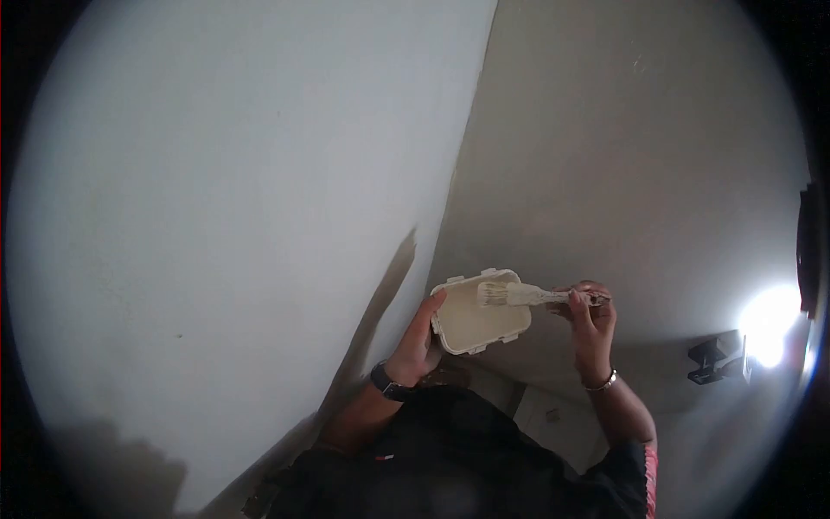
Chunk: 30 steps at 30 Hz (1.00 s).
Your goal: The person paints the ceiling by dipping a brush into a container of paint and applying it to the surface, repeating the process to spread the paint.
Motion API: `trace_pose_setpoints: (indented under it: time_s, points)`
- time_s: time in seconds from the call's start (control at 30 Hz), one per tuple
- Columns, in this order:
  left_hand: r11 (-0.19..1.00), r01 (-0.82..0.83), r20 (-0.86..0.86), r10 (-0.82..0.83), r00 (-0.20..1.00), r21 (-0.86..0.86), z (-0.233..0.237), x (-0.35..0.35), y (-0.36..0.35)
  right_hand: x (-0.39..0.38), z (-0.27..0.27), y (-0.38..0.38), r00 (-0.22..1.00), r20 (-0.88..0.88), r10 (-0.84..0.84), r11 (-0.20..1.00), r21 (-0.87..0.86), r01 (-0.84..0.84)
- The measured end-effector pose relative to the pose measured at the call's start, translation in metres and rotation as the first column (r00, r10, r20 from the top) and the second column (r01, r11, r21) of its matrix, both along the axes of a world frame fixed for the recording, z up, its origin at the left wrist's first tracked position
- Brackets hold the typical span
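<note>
My left hand [419, 346] grips the left side of a cream plastic tub [439, 333], its thumb over the rim. Pale paint [471, 322] lies inside the tub, which has clip tabs along its edges. From the right, my right hand [592, 324] holds a paintbrush [532, 296] by its handle, fingers pinched round it. The brush lies nearly level, its paint-coated bristles over the tub's opening and pointing left. Paint smears cover the ferrule and part of the handle.
A pale wall [216, 173] fills the left and meets a greyer wall [605, 156] at a corner line. On the right a bright lamp [769, 324] shines beside a dark bracket [709, 359]. A dark object [808, 251] stands at the far right edge.
</note>
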<state>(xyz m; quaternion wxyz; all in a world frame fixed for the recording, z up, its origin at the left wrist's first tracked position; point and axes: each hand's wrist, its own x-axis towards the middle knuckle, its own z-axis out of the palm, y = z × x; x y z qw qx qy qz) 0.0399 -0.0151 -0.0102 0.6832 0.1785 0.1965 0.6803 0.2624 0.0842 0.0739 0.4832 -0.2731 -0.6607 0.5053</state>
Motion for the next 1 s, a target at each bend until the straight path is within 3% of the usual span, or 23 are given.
trace_pose_setpoints:
  time_s: [0.03,0.07,0.13,0.27,0.4,0.47,0.77,0.87,1.0]
  points:
    - [0.998,-0.058,-0.035,0.058,0.998,-0.016,-0.003,0.005,-0.002,0.004,-0.009,-0.004,0.993,-0.079,-0.092,0.970,-0.234,0.072]
    - [0.999,-0.051,-0.032,0.051,0.998,0.010,-0.008,0.006,0.000,0.004,-0.017,-0.005,0.992,-0.079,-0.098,0.975,-0.209,0.079]
    - [0.999,-0.024,-0.058,0.022,0.998,-0.026,-0.007,0.002,0.003,0.006,-0.026,-0.016,0.958,-0.208,-0.199,0.889,-0.450,0.087]
    - [1.000,0.022,-0.063,-0.020,0.998,0.021,0.031,-0.001,-0.012,0.003,-0.025,-0.036,0.909,-0.340,-0.241,0.850,-0.526,0.028]
    - [0.994,0.090,0.001,-0.090,0.996,0.060,0.030,-0.009,-0.016,-0.001,-0.026,-0.049,0.841,-0.392,-0.373,0.818,-0.567,0.098]
    - [0.992,0.112,0.032,-0.113,0.993,0.054,0.019,-0.011,-0.012,0.005,-0.033,-0.045,0.837,-0.425,-0.346,0.872,-0.474,0.120]
    - [0.987,0.152,0.053,-0.155,0.987,0.052,-0.018,-0.006,0.011,0.017,-0.054,-0.014,0.767,-0.514,-0.384,0.909,-0.358,0.215]
    - [0.975,0.171,0.063,-0.181,0.981,0.140,-0.029,-0.005,0.018,0.021,-0.043,-0.003,0.751,-0.546,-0.371,0.925,-0.287,0.248]
    - [0.968,0.090,0.069,-0.109,0.992,0.234,-0.046,0.000,0.029,0.025,-0.022,0.027,0.779,-0.560,-0.281,0.952,-0.061,0.300]
